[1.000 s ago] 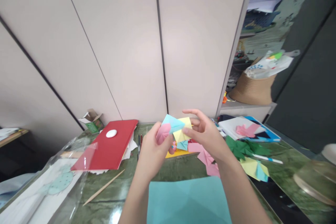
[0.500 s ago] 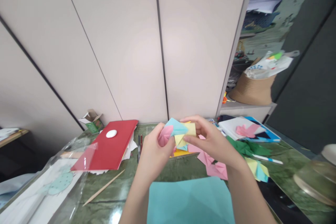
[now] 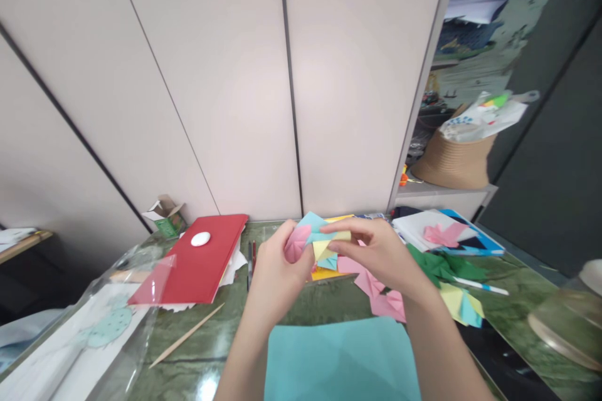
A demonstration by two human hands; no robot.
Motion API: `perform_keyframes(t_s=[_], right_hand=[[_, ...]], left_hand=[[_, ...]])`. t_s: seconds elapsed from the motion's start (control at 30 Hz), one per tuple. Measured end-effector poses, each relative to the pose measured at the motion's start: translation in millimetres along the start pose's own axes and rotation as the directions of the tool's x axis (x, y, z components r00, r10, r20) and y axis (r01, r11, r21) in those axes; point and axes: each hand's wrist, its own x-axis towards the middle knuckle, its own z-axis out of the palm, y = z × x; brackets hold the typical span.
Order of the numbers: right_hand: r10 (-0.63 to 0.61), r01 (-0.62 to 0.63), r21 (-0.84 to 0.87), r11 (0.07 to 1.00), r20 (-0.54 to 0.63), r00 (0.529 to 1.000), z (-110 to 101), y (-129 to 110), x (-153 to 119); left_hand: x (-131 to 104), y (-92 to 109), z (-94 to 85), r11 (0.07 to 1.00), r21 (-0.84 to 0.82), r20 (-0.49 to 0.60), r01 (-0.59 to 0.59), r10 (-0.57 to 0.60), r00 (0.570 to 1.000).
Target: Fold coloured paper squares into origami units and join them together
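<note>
Between my two hands, above the table, is a folded origami piece (image 3: 314, 233) with pink, light blue and pale yellow parts. My left hand (image 3: 283, 269) is closed round its pink end, thumb in front. With thumb and fingers my right hand (image 3: 376, 250) pinches the pale yellow flap on the right side. My fingers hide part of the piece. Below my hands lies a sheet of turquoise paper (image 3: 341, 360). Pink folded paper (image 3: 383, 301) rests on the table by my right wrist, and a yellow item (image 3: 324, 274) shows behind the origami.
Left of me are a red folder (image 3: 197, 269) with a white round object (image 3: 200, 239), a pointed wooden stick (image 3: 185, 336) and clear plastic over a drawing (image 3: 110, 326). To the right stand green paper (image 3: 439, 263), a yellow-blue folded piece (image 3: 463, 305), a white pen (image 3: 484, 286) and a glass jar (image 3: 564, 319).
My right fingers have come down over the yellow flap, which now looks flatter and narrower. My left hand keeps its hold on the pink end.
</note>
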Motion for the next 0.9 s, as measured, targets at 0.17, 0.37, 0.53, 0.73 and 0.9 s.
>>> perform_keyframes(t_s=[0.17, 0.37, 0.53, 0.73, 0.9], right_hand=[[0.031, -0.03, 0.042, 0.999, -0.008, 1.0, 3.6, -1.5, 2.1], [0.062, -0.061, 0.092, 0.994, -0.008, 0.998, 5.9, 0.0, 2.5], [0.072, -0.069, 0.101, 0.993, -0.026, 0.997, 6.4, -1.5, 2.3], [0.066, -0.064, 0.057, 0.996, -0.046, 0.997, 5.9, -3.4, 3.1], [0.072, -0.072, 0.011, 0.997, -0.07, 0.995, 3.7, -5.4, 1.9]], left_hand=[[1.0, 2.0, -1.2, 1.0, 0.016, -0.034, -0.002, 0.003, 0.999], [1.3, -0.6, -0.3, 0.999, 0.038, -0.027, 0.004, -0.003, 1.0], [1.6, -3.0, 1.0, 0.999, 0.033, -0.027, -0.02, 0.021, 0.999], [1.7, -3.9, 1.6, 1.0, 0.023, -0.045, -0.02, 0.021, 0.999], [0.8, -7.2, 3.0, 0.999, 0.013, -0.022, -0.042, 0.043, 0.999]])
